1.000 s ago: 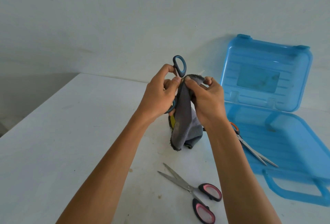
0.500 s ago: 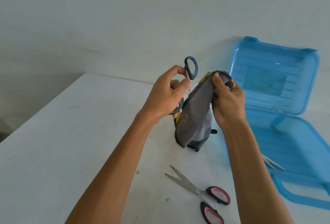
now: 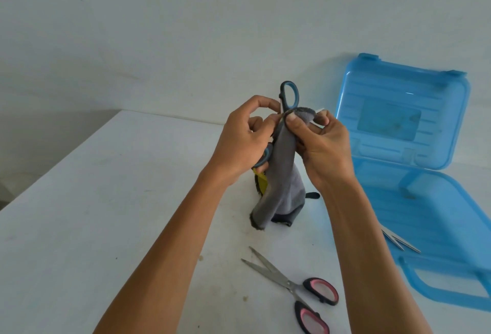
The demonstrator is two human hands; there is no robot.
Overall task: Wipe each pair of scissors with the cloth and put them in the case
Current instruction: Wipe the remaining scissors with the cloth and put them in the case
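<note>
Change: the right hand (image 3: 326, 152) has drawn the cloth (image 3: 284, 182) back along the blade, from well out toward the tip to just beside the left hand (image 3: 239, 145); a sliver of bare blade tip now shows past its fingers.
Left hand: curled round the handles of the blue-handled scissors (image 3: 289, 94), held up at frame centre, one loop above the fingers.
Right hand: thumb and fingers pinch the cloth round the blade.
Handling, scissors: probably light, rigid, sharp-edged; take by the loops, not the steel.
Handling, cloth: soft and limp; grey with a yellow underside; hangs toward the table (image 3: 106, 200).
Awaiting: pink-handled scissors (image 3: 292, 284), lower centre, blades apart.
Case (image 3: 438, 214): open, right of frame; steel blades (image 3: 401, 243) of another pair inside.
Writing: none legible.
</note>
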